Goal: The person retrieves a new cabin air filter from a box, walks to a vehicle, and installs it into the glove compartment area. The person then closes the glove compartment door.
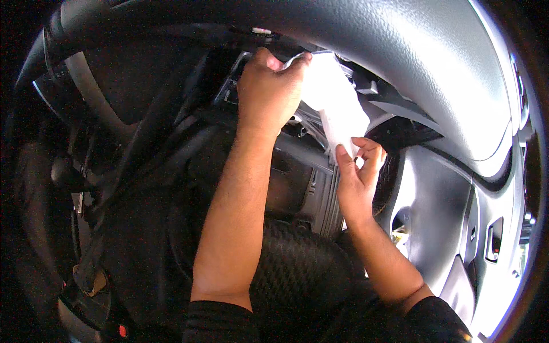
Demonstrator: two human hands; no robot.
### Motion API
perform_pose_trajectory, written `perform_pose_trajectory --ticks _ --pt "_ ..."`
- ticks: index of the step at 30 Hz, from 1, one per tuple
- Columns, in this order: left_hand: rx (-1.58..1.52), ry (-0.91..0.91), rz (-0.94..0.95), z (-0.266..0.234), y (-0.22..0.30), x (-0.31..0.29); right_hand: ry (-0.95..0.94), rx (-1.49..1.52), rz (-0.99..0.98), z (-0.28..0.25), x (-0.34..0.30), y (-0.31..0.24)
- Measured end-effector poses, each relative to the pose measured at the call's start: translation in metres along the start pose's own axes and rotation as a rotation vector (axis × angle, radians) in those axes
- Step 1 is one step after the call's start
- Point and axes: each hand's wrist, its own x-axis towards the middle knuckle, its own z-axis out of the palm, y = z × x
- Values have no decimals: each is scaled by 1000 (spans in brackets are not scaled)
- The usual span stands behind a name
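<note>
A white, thin-looking piece, perhaps paper or cloth (pixel 338 91), spans between my two hands below the dashboard (pixel 366 23). Glare washes out its surface, so its exact kind does not show. My left hand (pixel 269 97) closes on its upper left edge, thumb and fingers bent around it. Lower down, my right hand (pixel 361 177) pinches the narrow lower end between thumb and fingers. Behind the piece lies an open hollow in the dashboard with dark framing (pixel 231 86) and grey parts, partly hidden by my left hand and the white piece.
I am inside a car. A grey door panel (pixel 437 194) with a handle (pixel 494 240) stands on the right. Below my arms is a dark textured seat (pixel 291 260). A seat belt buckle with a red button (pixel 123 330) sits at lower left. Deep shadow covers the left side.
</note>
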Motion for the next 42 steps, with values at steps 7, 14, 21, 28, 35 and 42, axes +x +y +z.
perform_pose_trajectory --ticks 7,14,21,28,35,42 --pt "64 -89 -212 6 -8 -2 172 468 102 3 -1 26" --pt "-263 -137 -423 13 -24 -1 99 114 -298 -21 4 23" --pt "-412 -304 -594 2 -46 9 225 280 -301 -29 16 51" --pt "-223 -265 -447 -6 -3 -1 337 267 -58 -20 34 90" --pt "13 -168 -346 -10 -5 -4 -16 756 782 -17 23 32" --pt "-80 -210 -319 -12 2 -6 -145 610 521 -33 19 35"
